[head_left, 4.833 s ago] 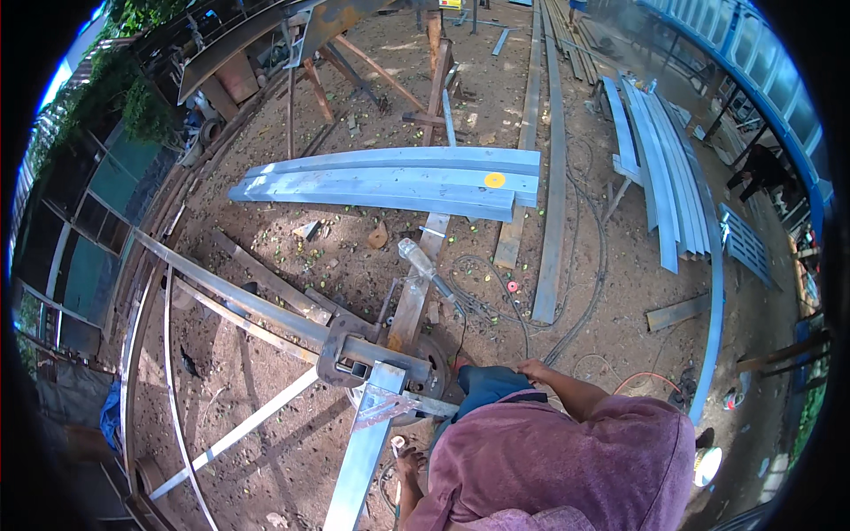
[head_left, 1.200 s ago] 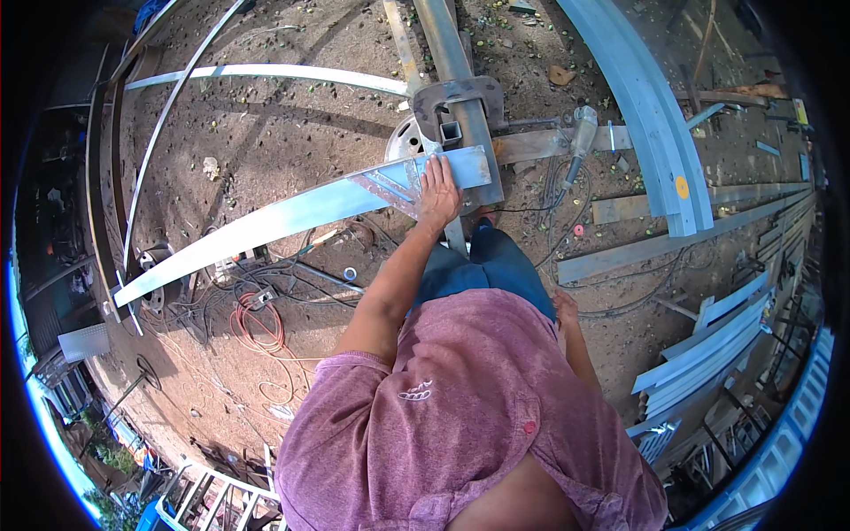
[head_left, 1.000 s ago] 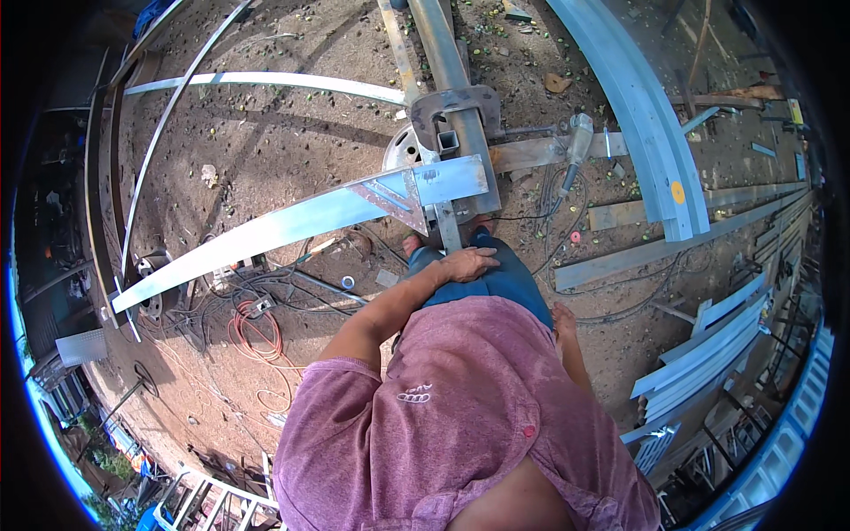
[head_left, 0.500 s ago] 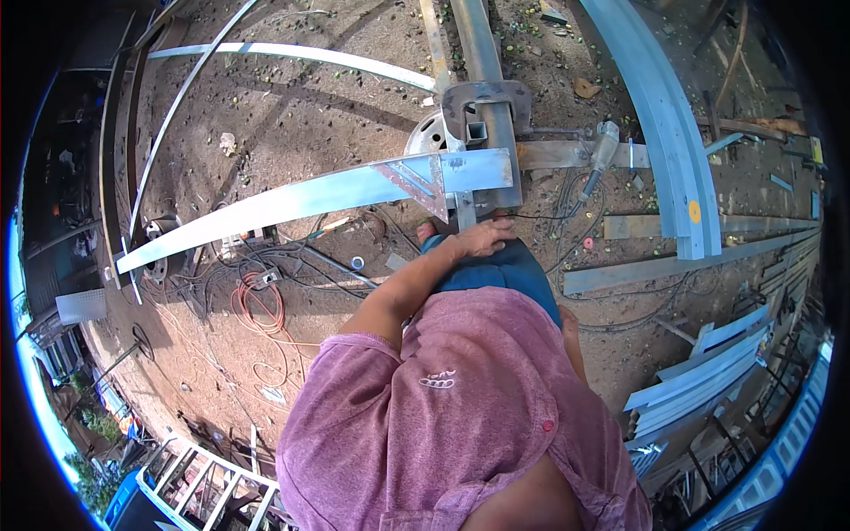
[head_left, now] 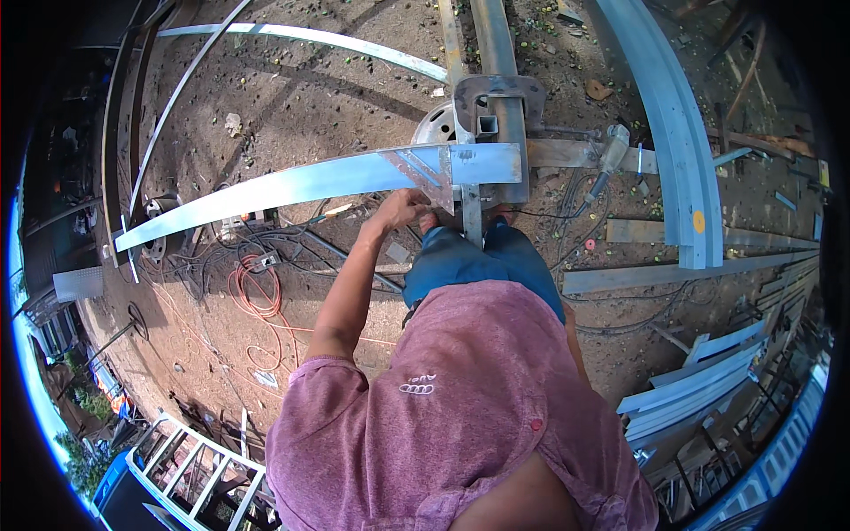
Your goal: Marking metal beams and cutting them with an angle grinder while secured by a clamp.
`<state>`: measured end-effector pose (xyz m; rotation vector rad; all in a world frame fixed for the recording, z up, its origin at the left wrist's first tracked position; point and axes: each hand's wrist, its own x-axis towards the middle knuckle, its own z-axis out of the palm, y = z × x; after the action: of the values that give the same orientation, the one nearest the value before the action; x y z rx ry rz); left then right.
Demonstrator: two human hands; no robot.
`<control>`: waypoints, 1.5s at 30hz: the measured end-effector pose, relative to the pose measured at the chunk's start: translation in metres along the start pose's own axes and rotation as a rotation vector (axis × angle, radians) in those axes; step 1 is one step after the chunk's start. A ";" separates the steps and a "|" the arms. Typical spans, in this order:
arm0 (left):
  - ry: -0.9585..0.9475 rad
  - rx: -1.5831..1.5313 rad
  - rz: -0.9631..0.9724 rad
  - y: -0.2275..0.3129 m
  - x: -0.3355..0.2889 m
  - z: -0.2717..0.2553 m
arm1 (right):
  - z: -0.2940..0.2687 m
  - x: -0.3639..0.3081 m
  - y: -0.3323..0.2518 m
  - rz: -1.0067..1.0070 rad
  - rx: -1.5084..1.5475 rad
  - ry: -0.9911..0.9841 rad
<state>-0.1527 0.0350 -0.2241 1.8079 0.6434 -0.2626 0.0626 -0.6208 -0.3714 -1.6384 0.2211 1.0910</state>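
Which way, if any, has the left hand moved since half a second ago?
Yes: against the silver metal bar, the left hand has moved left and forward, off the blue trousers to near the bar's lower edge.

Bar (head_left: 292,191) is lt. silver-blue, triangle (head_left: 437,193) rust-mottled, shirt (head_left: 460,354) heathered mauve, trousers (head_left: 456,264) dk. blue.

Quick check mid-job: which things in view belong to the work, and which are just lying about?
Likely in the work:
Triangular square, lying on the bar, close by the left hand
Long pale metal bar
Rusty support beam under the bar's right end

Apparently just lying about:
Power tool, untouched
Orange cable, coiled on the ground
Yellow disc on blue-grey beams
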 end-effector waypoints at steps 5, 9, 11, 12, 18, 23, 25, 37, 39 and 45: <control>0.024 -0.037 -0.280 -0.057 -0.024 0.034 | 0.035 -0.018 -0.074 0.167 -0.072 0.149; 0.054 -0.394 -0.680 -0.149 -0.059 0.111 | 0.083 -0.027 -0.119 0.186 -0.074 0.199; -0.023 0.268 -0.378 -0.181 -0.074 0.141 | 0.099 -0.033 -0.137 0.203 -0.093 0.245; -0.052 0.355 -0.253 -0.210 -0.089 0.150 | 0.112 -0.039 -0.146 0.233 -0.106 0.273; 0.082 0.019 -0.448 -0.180 -0.084 0.160 | 0.088 -0.022 -0.100 0.234 -0.063 0.262; 0.031 0.139 -0.293 -0.152 -0.043 0.116 | 0.037 0.005 -0.045 0.168 -0.005 0.113; 0.175 -0.185 -0.450 -0.145 -0.025 0.100 | 0.039 0.002 -0.045 0.172 0.136 0.061; 0.191 -0.449 -0.527 -0.125 -0.007 0.085 | 0.048 -0.002 -0.037 0.075 0.040 0.195; 0.157 -0.351 -0.518 -0.131 -0.022 0.092 | 0.067 -0.008 -0.041 0.018 -0.032 0.052; 0.039 -0.077 -0.286 -0.146 -0.041 0.110 | 0.090 -0.025 -0.046 0.019 0.202 0.244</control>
<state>-0.2508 -0.0494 -0.3593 1.6490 0.9290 -0.3901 0.0297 -0.5365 -0.3197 -1.5858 0.4914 0.8514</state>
